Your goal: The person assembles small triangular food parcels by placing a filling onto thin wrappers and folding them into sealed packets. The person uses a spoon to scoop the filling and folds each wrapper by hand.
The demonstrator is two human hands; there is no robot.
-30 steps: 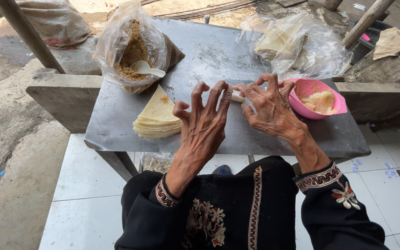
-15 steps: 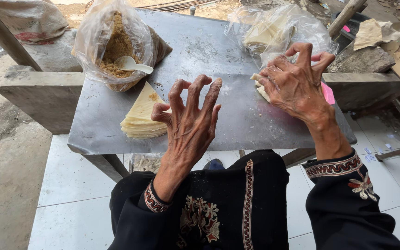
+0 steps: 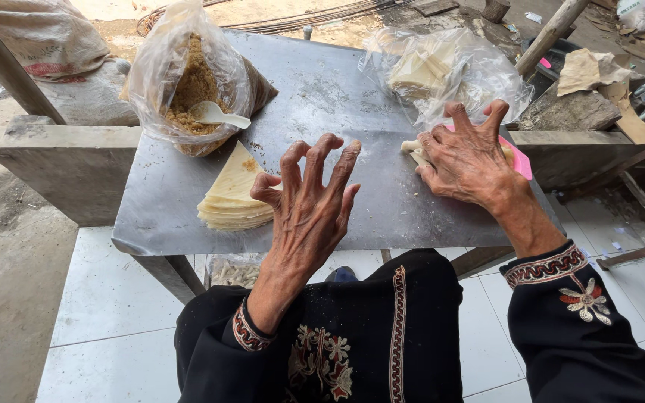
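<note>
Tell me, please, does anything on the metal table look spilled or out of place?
Only small things. A few brown crumbs lie on the top wrapper of the stack, likely fallen from the bag of brown filling beside it. Pale dusty smears mark the metal table. Otherwise nothing looks damaged or askew.

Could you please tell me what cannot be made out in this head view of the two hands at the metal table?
- Pink bowl: mostly hidden behind the right hand; contents unseen.
- Pale roll: only its end shows past the right hand's fingers.
- Clear bag of wrappers: crinkled plastic blurs the count.
- Left hand: palm faces away.
</note>
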